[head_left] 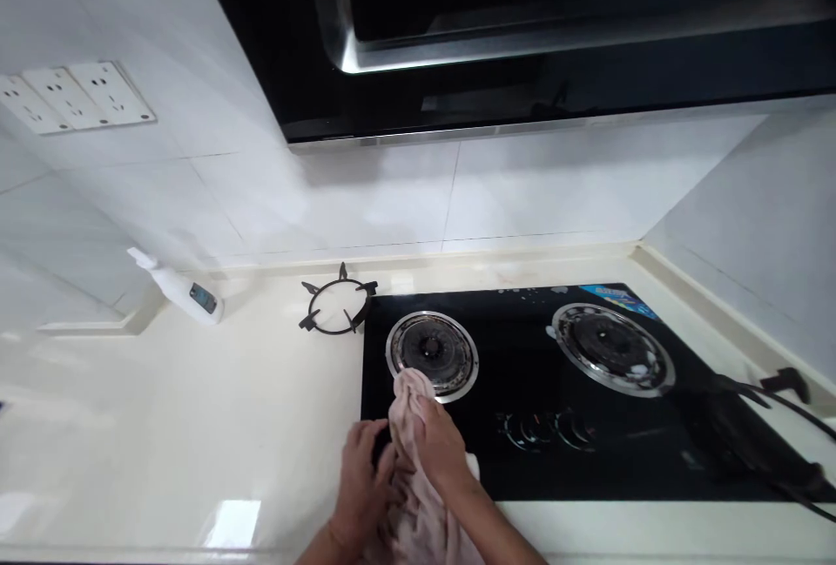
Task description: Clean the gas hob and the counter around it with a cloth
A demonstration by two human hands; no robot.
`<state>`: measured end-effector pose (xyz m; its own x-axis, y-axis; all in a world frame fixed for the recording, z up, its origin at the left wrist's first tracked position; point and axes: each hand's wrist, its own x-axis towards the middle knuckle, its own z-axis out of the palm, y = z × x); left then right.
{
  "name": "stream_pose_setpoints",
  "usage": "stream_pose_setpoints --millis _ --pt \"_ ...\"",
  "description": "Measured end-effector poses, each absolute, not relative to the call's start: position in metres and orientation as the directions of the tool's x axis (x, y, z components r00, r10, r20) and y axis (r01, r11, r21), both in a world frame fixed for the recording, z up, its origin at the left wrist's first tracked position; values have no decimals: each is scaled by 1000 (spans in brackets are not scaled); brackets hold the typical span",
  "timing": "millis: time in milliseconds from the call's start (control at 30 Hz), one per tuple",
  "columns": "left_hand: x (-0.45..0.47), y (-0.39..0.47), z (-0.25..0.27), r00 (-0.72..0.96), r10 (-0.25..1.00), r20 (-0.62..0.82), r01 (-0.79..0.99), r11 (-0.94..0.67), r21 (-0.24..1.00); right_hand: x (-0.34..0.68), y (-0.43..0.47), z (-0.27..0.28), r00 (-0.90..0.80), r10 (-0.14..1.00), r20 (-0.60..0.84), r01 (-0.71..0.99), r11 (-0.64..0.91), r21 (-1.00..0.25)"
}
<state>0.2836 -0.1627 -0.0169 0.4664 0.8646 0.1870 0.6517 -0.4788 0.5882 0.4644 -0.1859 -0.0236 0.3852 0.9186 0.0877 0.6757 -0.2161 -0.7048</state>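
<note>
With both hands, left hand (360, 482) and right hand (439, 447), our fingers closed on the pink cloth (411, 408), we wipe the left burner (432, 352) near the worktop's front edge. The right burner (612, 347) still carries foam; its pan support (338, 308) lies aside.

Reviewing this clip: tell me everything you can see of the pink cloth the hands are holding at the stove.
The cloth is pale pink, soft and crumpled, looks like thin fabric. It is bunched lengthwise, its far tip pressed against the near rim of the left burner ring on the black glass hob; the rest trails back toward the person and out of view at the bottom edge. The right hand lies on top, gripping it; the left hand clasps its left side.
</note>
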Motion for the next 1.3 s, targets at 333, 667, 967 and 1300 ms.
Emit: stream_pose_setpoints --millis 333,667,967,1300 --pt "354 -194 -2 436 900 18 818 -404 409 549 -210 -25 563 786 256 537 -112 -836" --pt "299 -67 36 490 872 6 838 -472 274 574 -189 -58 489 753 439 845 -284 -454" --pt "348 -24 37 621 781 67 722 -604 337 579 -192 -63 444 778 444 883 -295 -366" --pt "358 -3 21 580 814 21 784 -566 257 577 -189 -60 462 780 421 883 -360 -302"
